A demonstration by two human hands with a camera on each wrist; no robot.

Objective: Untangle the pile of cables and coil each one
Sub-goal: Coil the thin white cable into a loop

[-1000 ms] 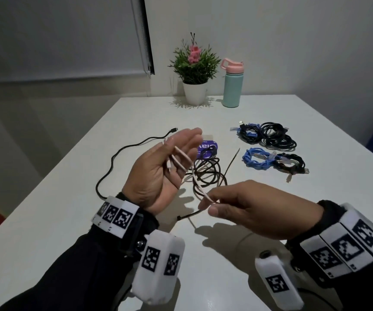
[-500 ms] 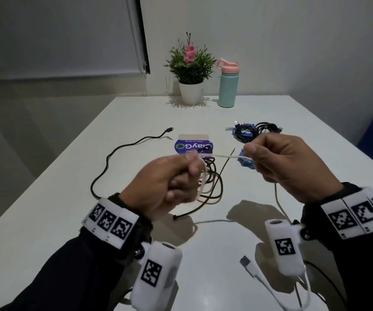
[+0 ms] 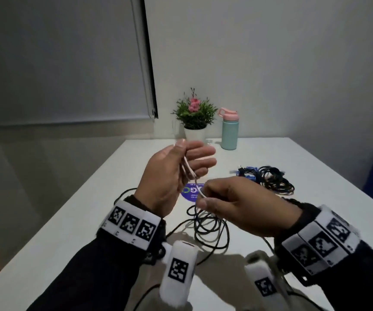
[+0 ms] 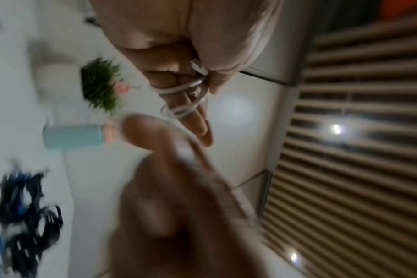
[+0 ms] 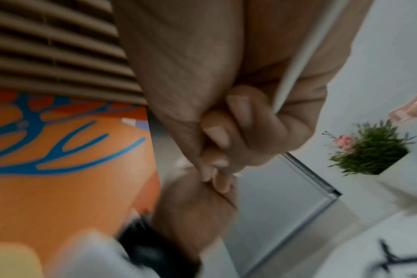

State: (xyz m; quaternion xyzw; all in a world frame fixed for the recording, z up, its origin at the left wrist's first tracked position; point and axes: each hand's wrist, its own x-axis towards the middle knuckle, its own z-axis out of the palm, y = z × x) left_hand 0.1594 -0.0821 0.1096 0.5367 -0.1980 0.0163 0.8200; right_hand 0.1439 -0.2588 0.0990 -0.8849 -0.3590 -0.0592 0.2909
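Note:
A thin white cable [image 3: 189, 170] is wound in loops round the straight fingers of my raised left hand [image 3: 190, 158]. The left wrist view shows the loops [image 4: 183, 90] across the fingers, with the thumb pressing the plug end against them. Just below and to the right, my right hand [image 3: 203, 198] pinches the free run of the same cable between thumb and curled fingers [image 5: 217, 135]. A black cable [image 3: 210, 225] lies in loose loops on the white table [image 3: 315, 176] under both hands. Coiled black and blue cables [image 3: 268, 180] lie at the right.
A purple packet [image 3: 191, 191] lies on the table behind my hands. A potted plant [image 3: 194, 117] and a teal bottle with a pink lid [image 3: 229, 131] stand at the far edge by the wall. The table's left edge runs close to my left arm.
My left hand has gone from a fist to straight fingers and risen. My right hand has swung back from the right to just below the left, still pinching the white cable.

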